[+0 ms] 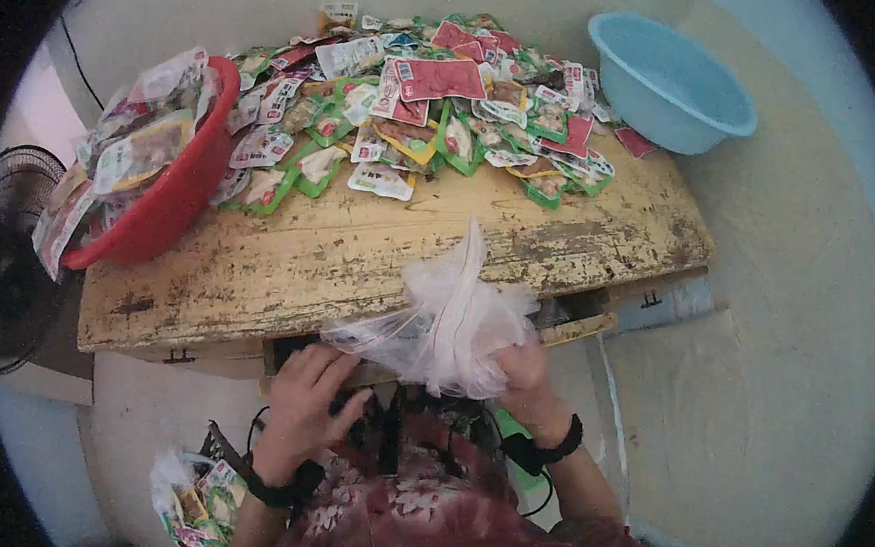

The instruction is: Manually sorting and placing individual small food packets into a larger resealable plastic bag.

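A bundle of thin clear plastic zip bags (453, 320) with red seal lines spreads over the table's front edge and the pulled-out drawer (577, 329). My right hand (525, 373) grips the bundle at its lower right side. My left hand (313, 397) lies at the left part of the drawer opening, thumb apart from the fingers. Its fingertips are close to the left end of the bags; whether they touch is unclear. I see nothing held in it. The bags hide much of the drawer's inside.
Sealed food packets (417, 114) form a heap along the back of the worn wooden table (379, 247). A red basin (164, 204) full of packets stands left, a light blue basin (667, 84) back right. A fan (22, 248) is at left; a bag of packets (202, 503) sits below.
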Demonstrator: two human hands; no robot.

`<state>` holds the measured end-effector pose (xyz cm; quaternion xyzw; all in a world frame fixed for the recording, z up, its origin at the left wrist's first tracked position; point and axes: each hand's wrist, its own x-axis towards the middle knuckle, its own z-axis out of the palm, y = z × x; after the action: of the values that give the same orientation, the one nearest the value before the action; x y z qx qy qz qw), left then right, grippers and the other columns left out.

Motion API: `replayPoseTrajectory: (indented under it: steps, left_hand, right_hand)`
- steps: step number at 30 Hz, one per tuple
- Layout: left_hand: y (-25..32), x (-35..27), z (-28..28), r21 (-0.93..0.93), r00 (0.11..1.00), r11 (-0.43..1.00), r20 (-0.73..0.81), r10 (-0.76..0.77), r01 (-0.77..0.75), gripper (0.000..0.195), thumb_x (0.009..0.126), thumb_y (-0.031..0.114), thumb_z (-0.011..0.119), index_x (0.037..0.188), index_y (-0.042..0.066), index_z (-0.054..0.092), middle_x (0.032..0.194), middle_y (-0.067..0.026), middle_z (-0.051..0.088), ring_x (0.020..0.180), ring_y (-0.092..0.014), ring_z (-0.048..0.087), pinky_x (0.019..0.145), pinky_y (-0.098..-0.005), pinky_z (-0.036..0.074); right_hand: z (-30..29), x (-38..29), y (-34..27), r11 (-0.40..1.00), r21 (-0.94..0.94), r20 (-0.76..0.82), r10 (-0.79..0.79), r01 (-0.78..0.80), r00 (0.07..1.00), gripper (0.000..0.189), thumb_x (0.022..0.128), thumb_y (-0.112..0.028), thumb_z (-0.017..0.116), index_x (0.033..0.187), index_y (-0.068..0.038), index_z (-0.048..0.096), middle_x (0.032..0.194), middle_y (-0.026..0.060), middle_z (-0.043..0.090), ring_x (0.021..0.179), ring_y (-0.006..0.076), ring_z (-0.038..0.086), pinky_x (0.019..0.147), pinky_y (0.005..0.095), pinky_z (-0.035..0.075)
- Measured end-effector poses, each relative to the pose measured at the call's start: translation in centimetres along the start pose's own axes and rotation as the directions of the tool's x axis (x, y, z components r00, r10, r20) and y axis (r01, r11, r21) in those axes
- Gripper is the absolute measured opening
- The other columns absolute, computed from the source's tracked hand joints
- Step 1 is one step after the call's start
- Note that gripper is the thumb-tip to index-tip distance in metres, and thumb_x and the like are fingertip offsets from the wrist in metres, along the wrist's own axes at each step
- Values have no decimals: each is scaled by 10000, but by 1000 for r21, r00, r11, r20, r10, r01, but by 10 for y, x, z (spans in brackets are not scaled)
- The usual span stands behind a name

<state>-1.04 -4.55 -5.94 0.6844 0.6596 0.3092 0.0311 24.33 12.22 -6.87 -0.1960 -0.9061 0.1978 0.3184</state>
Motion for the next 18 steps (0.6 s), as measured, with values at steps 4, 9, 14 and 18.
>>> replayPoseTrajectory:
  steps: [4, 9, 14, 18]
  left_hand:
    - [13, -1, 8, -97, 989, 993, -142, 50, -64, 383, 774, 187, 789, 1097, 41, 642, 1074, -145, 602, 1011, -368, 583, 863, -452, 483]
    - [26, 10, 14, 109, 996, 990, -2, -90, 89, 391, 771, 256, 788, 1052, 39, 625, 1047, -127, 587, 999, -330, 568, 840, -439, 446]
    - [22, 11, 24, 235, 996, 970, 52, -76, 62, 416, 782, 272, 783, 1077, 29, 619, 1019, -143, 593, 970, -348, 566, 846, -455, 446]
    - [28, 7, 27, 14, 975, 999, -220, -28, 32, 419, 746, 160, 807, 1100, 26, 626, 1013, -128, 602, 952, -335, 578, 802, -436, 478]
  right_hand:
    - [11, 8, 1, 993, -61, 24, -102, 104, 994, 301, 751, -76, 710, 1044, -18, 675, 1084, 233, 630, 1017, 427, 626, 853, 481, 527]
    - [0, 15, -7, 985, -161, 249, -13, 55, 968, 362, 736, -102, 721, 1091, -45, 673, 1038, 198, 620, 926, 403, 623, 791, 479, 517]
    - [-10, 26, -13, 993, -114, 247, -14, 43, 969, 410, 820, -241, 692, 1187, -64, 648, 1019, 188, 628, 891, 391, 622, 774, 464, 493]
    - [-10, 39, -9, 989, -138, 476, 110, -50, 873, 458, 973, -435, 535, 1216, -52, 601, 1031, 209, 645, 931, 420, 644, 786, 519, 521]
